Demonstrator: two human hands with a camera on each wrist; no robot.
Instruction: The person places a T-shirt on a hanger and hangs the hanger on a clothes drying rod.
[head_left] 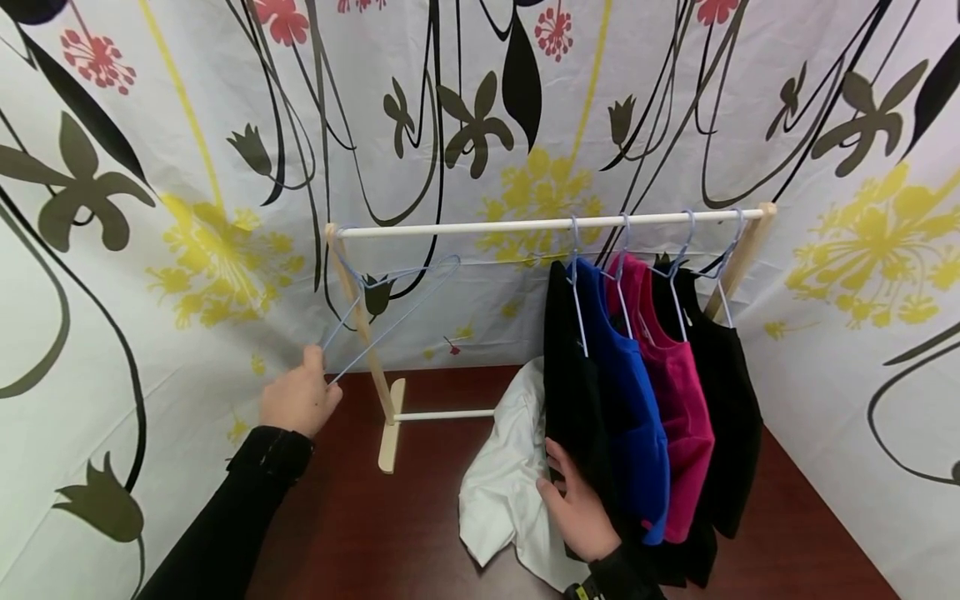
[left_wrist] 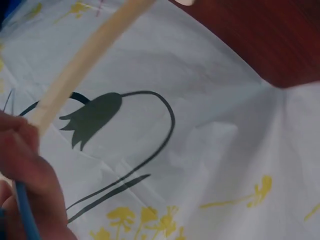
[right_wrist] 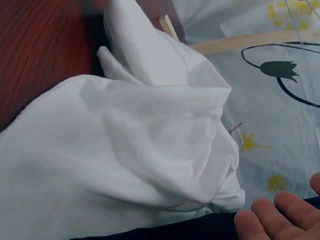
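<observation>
At the left end of the rack, my left hand (head_left: 296,392) pinches a light blue wire hanger (head_left: 405,273), whose hook is at the rail's left end. In the left wrist view the blue hanger (left_wrist: 26,212) passes through curled fingers. My right hand (head_left: 577,508), its fingers loosely extended, touches the front black garment (head_left: 573,392), beside a crumpled white cloth garment (head_left: 498,492) lying on the table. In the right wrist view, the fingertips (right_wrist: 250,222) lie against dark fabric next to the white cloth.
A wooden garment rack with a white rail (head_left: 465,227) stands on the dark red table (head_left: 360,533). Blue (head_left: 637,433), pink (head_left: 686,400) and black (head_left: 731,400) tops hang on its right part. Behind is a floral-printed curtain (head_left: 360,100).
</observation>
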